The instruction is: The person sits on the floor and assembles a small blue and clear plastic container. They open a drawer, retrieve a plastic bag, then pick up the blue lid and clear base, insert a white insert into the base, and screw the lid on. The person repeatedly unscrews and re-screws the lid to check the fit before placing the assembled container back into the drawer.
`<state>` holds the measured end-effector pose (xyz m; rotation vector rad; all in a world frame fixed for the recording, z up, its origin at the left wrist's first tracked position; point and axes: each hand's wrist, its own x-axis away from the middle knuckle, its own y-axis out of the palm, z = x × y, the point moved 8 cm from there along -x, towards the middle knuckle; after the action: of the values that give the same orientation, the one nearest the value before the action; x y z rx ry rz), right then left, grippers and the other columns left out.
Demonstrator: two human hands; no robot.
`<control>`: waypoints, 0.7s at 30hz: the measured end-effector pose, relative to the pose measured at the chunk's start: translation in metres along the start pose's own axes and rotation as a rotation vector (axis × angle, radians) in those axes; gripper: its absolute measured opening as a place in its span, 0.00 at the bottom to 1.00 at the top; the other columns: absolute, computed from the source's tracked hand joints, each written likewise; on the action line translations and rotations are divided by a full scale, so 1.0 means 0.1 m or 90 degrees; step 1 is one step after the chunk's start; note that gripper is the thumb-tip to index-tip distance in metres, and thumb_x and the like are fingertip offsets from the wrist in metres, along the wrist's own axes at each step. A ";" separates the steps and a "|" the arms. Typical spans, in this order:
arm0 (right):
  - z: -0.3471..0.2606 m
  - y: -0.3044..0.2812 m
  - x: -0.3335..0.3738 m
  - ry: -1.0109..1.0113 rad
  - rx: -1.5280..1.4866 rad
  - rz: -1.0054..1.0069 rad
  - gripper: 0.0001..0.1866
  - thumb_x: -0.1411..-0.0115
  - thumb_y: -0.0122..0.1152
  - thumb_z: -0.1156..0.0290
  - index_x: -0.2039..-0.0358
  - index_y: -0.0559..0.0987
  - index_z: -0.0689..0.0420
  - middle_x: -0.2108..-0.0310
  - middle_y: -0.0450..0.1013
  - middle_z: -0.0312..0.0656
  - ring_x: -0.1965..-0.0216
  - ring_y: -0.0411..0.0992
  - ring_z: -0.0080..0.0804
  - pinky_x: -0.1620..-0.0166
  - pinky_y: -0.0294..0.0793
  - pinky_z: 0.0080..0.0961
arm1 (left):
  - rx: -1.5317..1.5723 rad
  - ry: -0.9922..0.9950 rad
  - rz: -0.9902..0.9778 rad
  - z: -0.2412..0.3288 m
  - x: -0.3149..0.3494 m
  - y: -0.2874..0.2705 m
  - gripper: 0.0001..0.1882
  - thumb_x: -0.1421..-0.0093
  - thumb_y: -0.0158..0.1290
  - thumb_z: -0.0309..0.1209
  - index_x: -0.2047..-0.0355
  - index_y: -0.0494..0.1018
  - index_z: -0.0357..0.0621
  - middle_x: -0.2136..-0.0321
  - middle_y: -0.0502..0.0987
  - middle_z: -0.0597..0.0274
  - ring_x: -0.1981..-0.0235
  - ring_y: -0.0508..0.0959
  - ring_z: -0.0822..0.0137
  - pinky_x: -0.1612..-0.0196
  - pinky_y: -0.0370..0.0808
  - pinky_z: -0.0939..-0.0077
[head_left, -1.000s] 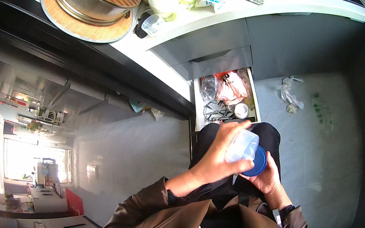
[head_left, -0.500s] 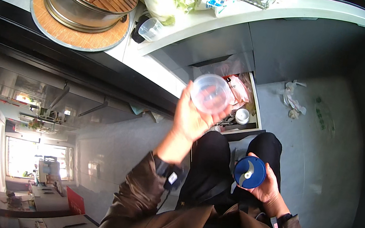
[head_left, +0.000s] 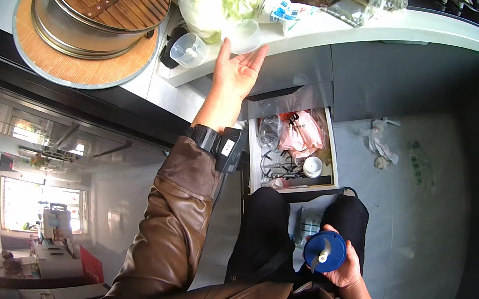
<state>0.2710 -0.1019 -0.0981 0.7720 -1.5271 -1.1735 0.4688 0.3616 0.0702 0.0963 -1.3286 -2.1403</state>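
My left hand [head_left: 237, 73] reaches up to the counter edge, palm up, thumb and fingers spread apart. Between its fingertips is a clear plastic bowl [head_left: 241, 35], next to the bagged cabbage; whether the fingers still touch it I cannot tell. Close to my lap, my right hand [head_left: 347, 271] grips a round blue chopper lid [head_left: 324, 252] by its rim. A curved metal blade on a white hub [head_left: 323, 254] shows on its upper face. To the left of the bowl stands a clear plastic cup [head_left: 188, 49] with a white post inside.
An open drawer [head_left: 336, 174] holds pink bags, a white jar and dark wire-like pieces. A steamer [head_left: 90, 33] with a slatted lid sits on a round woven mat [head_left: 20, 50] at left. Bagged cabbage [head_left: 204, 5] lies on the counter. Crumpled plastic [head_left: 380, 142] lies on the floor.
My left hand has carried the clear bowl up and away to the counter edge, and its fingers have spread. My right hand still has the blue lid, slightly lower and turned.
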 end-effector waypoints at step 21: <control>0.05 -0.16 -0.04 0.007 -0.084 0.001 0.44 0.32 0.57 0.37 0.23 0.55 0.40 0.27 0.59 0.55 0.35 0.66 0.72 0.43 0.79 0.65 | -0.627 -0.215 -0.244 -1.28 2.49 -0.50 0.11 0.32 0.62 0.30 0.52 0.81 0.39 0.61 0.80 0.70 0.62 0.77 0.79 0.56 0.75 0.83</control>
<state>0.2656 -0.1020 -0.1151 0.6882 -1.4251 -1.2537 0.2905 0.1437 0.0274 -0.4566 -0.2763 -2.9961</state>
